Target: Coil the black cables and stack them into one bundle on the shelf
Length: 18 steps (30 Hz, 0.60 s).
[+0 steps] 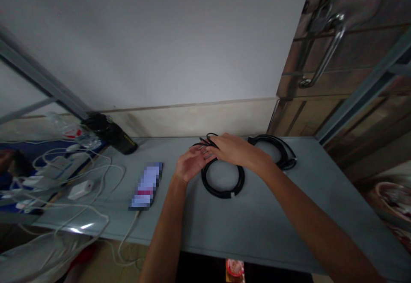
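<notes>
Both my hands meet over a grey tabletop, at the upper left of a coiled black cable [241,180]. My left hand [193,162] is turned partly palm up, its fingers curled against thin loops of black cable [201,142]. From the right, my right hand [228,147] reaches over with its back showing and its fingers closed on the same loops; the fingertips are partly hidden. The round coil rests flat on the table below the hands, with a small white tag at its lower edge. A second black cable coil [282,150] lies behind my right forearm.
A phone [147,186] with a cable plugged in lies on the grey table [257,227]. Farther left are a black bottle [112,133], a clear plastic bottle [77,133], a white adapter [81,189] and tangled white cords. A wall stands behind; metal posts flank the table.
</notes>
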{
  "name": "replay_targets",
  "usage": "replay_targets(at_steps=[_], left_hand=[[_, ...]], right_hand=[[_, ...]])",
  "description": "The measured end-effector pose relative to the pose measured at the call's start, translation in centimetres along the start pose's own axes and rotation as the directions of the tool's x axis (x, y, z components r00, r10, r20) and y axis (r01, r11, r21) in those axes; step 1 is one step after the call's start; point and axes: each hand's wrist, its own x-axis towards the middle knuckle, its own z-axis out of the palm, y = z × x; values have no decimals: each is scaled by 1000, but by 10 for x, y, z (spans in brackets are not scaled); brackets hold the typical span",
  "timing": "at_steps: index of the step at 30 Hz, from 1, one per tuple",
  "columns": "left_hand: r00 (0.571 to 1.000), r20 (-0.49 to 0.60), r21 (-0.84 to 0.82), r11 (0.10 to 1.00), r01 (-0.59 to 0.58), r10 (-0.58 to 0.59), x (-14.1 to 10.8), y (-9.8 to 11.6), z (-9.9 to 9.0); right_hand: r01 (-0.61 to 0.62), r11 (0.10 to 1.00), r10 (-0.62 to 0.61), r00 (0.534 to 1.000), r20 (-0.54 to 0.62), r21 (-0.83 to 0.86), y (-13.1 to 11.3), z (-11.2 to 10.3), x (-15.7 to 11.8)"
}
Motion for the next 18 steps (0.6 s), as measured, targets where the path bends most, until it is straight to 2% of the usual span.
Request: replay_targets(at_steps=[6,9,12,18], left_hand=[[982,-173,-125,991,49,-71,9,1,1],[971,-230,-141,990,31,-63,12,2,-5],[968,-247,-141,990,1,-36,12,3,-9],[972,-230,-144,989,13,-46,13,4,-10]], right_hand=[[55,987,-58,998,10,153,-2,1,1],[59,994,-56,998,-35,97,2,0,2],[37,996,-28,995,-99,87,8,-3,2],[50,949,9,983,-185,312,9,-11,0]])
